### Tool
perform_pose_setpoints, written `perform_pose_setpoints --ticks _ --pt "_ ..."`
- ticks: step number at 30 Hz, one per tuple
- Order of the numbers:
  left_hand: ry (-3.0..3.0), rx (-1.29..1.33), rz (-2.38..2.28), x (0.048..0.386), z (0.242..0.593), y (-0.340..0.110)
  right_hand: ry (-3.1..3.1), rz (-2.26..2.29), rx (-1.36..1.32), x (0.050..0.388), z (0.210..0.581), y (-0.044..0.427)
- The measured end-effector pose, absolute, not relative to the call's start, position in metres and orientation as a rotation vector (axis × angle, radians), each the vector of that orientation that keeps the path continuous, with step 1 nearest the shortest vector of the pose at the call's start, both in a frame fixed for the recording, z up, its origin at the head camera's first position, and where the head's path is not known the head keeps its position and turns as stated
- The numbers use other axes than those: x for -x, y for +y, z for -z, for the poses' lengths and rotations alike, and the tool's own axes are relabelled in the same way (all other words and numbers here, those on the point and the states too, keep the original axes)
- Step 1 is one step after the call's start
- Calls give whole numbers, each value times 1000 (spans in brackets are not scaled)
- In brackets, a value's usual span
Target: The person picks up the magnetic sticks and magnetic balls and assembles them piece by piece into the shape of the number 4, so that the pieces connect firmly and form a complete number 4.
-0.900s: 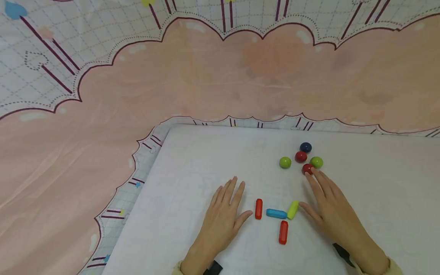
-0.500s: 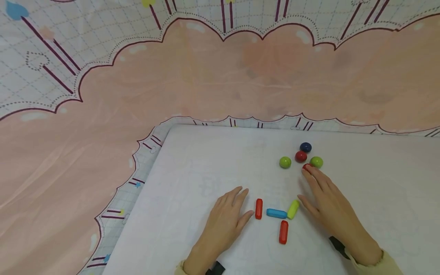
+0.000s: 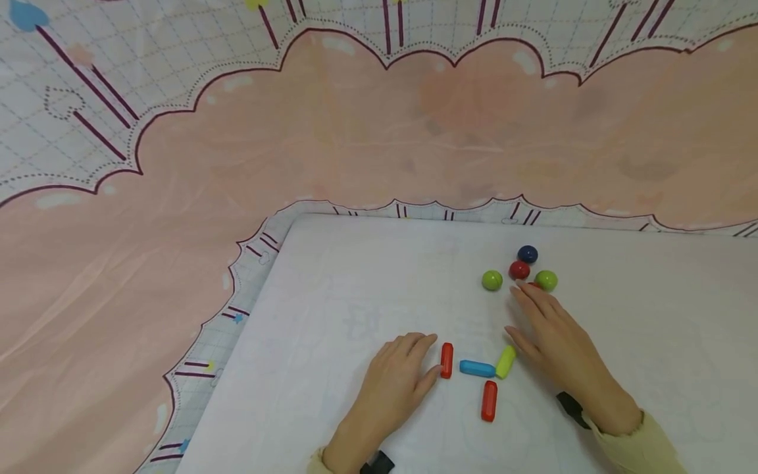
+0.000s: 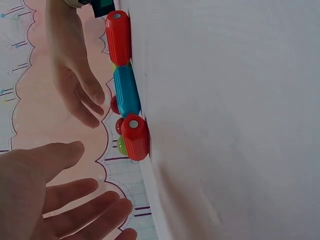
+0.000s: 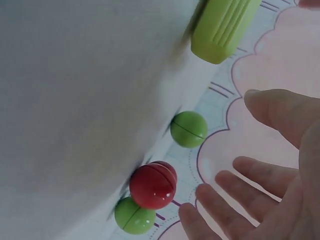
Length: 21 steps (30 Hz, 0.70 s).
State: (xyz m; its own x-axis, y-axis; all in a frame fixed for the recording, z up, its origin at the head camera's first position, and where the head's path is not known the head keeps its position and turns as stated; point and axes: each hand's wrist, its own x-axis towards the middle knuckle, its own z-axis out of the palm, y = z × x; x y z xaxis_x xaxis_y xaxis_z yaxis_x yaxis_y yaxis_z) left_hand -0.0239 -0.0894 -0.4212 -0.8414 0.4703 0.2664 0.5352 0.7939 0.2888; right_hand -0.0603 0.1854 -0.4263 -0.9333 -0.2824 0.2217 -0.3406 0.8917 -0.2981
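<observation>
In the head view my left hand [image 3: 392, 380] is relaxed beside a red stick [image 3: 447, 361], its thumb at the stick's left edge; contact is unclear. Right of that stick lie a blue stick [image 3: 477, 368] and a yellow-green stick [image 3: 506, 362], with another red stick [image 3: 489, 401] below. My right hand [image 3: 559, 345] hovers with loose fingers, partly covering one red ball [image 3: 535, 285]. Another red ball [image 3: 519, 270], a dark blue ball [image 3: 528, 254] and two green balls [image 3: 492, 280] sit just beyond. The right wrist view shows that hand's empty fingers [image 5: 240, 200] apart from the balls.
A white board [image 3: 331, 276] lies under the sticks and balls. Around its far and left sides spreads a peach and white patterned cloth [image 3: 195, 250]. Black bands are at both wrists, below light yellow sleeves [image 3: 636, 444].
My left hand has shifted slightly right, its fingers bending closer to the left red stick. My right hand has drawn left, covering more of the nearest red ball. Sticks and balls have stayed put.
</observation>
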Motion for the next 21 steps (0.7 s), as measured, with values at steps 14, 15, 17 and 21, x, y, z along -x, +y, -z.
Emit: perform_pose_setpoints --ticks 14,15,17,21 --pt "-2900 789 563 27 423 -84 -2904 -548 -517 79 421 181" --pt "-2904 788 556 27 423 -83 -2918 -551 -510 80 420 180" --pt "-2905 791 538 28 423 -82 -2939 -559 -499 83 418 178" --pt "-2926 790 504 29 423 -80 -2963 -563 -492 89 417 176"
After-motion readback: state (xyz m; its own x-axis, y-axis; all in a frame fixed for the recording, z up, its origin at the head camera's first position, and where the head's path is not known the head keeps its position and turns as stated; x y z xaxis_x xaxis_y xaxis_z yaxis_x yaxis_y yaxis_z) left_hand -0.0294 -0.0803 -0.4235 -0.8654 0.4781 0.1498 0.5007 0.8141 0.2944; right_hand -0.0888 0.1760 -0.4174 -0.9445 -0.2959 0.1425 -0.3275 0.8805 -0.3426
